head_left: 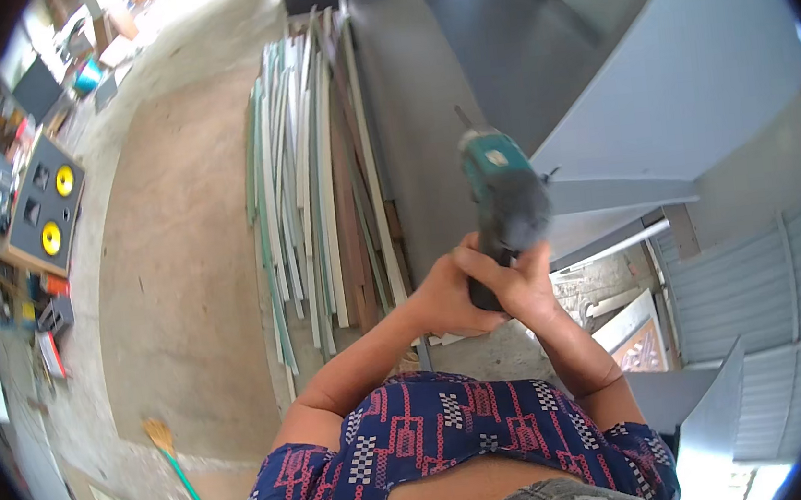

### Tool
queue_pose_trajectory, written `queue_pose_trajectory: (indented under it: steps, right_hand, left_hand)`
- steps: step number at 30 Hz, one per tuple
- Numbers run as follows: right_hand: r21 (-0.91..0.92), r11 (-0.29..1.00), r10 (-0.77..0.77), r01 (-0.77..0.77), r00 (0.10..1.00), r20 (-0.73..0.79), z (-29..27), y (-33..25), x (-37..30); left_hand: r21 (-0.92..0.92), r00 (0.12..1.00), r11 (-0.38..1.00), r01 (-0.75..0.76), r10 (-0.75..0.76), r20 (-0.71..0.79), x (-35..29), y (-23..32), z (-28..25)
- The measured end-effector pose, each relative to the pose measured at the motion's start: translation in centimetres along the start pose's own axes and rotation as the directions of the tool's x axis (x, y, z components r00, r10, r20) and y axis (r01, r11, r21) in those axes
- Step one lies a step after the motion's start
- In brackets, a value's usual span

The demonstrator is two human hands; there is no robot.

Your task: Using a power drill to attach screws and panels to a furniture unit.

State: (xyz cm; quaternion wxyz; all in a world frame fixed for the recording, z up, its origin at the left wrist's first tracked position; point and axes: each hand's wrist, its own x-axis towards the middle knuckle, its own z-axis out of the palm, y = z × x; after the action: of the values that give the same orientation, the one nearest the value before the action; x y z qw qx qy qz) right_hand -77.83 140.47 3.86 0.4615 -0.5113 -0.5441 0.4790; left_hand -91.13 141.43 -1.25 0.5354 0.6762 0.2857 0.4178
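A teal and black cordless drill is held up in front of my chest, slightly right of centre. Its thin bit points away from me and a little left, toward grey panels. My right hand is closed round the handle. From the other side, my left hand grips the lower handle near the black base. The hands are close together, and some fingers are hidden behind the drill. I cannot tell whether the bit touches the dark grey panel beyond it.
Long thin strips lie in a bundle left of the panels. A brown sheet covers the floor farther left. Beyond it are a speaker box with yellow cones and a broom. A pale panel slants up at right.
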Motion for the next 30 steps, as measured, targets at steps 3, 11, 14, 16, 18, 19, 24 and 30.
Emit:
queue_pose_trajectory:
  steps: [3, 11, 14, 16, 18, 19, 24, 30]
  right_hand:
    - [-0.151, 0.980, -0.134, 0.128, 0.991, -0.029, 2.9, -1.8, 1.2]
    - [-0.343, 0.918, -0.231, 0.201, 0.972, -0.050, 6.8, -3.6, 4.3]
    - [-0.386, 0.896, -0.274, 0.220, 0.957, -0.092, 7.2, -2.5, 5.0]
    - [-0.383, 0.906, -0.237, 0.182, 0.966, -0.101, 7.4, -2.5, 4.9]
    - [-0.379, 0.914, -0.198, 0.145, 0.975, -0.104, 7.7, -2.5, 4.8]
    - [-0.380, 0.913, -0.208, 0.151, 0.972, -0.113, 7.7, -2.4, 4.8]
    - [-0.372, 0.916, -0.219, 0.147, 0.963, -0.160, 8.1, -1.6, 4.7]
    - [-0.378, 0.923, -0.152, 0.071, 0.970, -0.188, 8.3, -1.3, 4.9]
  left_hand:
    - [-0.080, 0.988, 0.993, 0.091, -0.080, 0.133, -0.3, -0.6, -5.0]
    - [-0.506, 0.953, 0.845, 0.173, -0.013, 0.304, 2.0, -2.9, -12.7]
    - [-0.509, 0.936, 0.827, 0.239, -0.057, 0.346, 2.5, -3.1, -13.2]
    - [-0.544, 0.947, 0.812, 0.209, -0.029, 0.321, 2.5, -3.0, -13.2]
    - [-0.545, 0.939, 0.804, 0.236, -0.044, 0.341, 2.6, -2.8, -13.4]
    - [-0.549, 0.934, 0.795, 0.258, -0.060, 0.351, 2.7, -2.8, -13.5]
    - [-0.526, 0.892, 0.783, 0.331, -0.078, 0.446, 3.1, -3.5, -14.2]
    - [-0.563, 0.873, 0.725, 0.396, -0.108, 0.476, 3.3, -3.9, -14.1]
